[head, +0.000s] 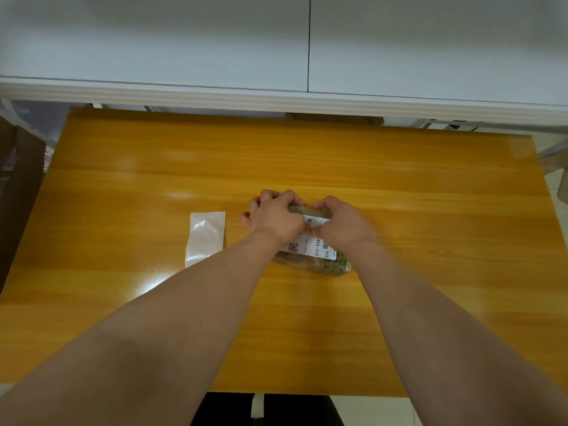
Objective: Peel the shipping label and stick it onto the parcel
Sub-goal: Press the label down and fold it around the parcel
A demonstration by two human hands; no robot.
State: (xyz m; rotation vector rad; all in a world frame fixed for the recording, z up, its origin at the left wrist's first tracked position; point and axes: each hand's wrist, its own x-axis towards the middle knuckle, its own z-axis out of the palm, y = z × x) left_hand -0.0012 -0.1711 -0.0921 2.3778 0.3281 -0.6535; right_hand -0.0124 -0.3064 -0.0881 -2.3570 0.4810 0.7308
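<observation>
A small parcel [322,267] in a printed plastic wrap lies on the wooden table [430,210], right of the middle. A white shipping label [313,248] with a barcode, a QR code and "A03-210" lies on its top face. My left hand [275,219] covers the parcel's far left part, with its fingers curled over the far edge. My right hand [342,226] holds the far right part the same way. Both thumbs meet on the label near its middle. The label's far half is hidden under my hands.
A glossy white backing sheet [204,238] lies flat on the table, left of my left hand. A white wall with a ledge [276,98] runs behind the table's far edge. A brown piece of furniture [21,179] stands at the left.
</observation>
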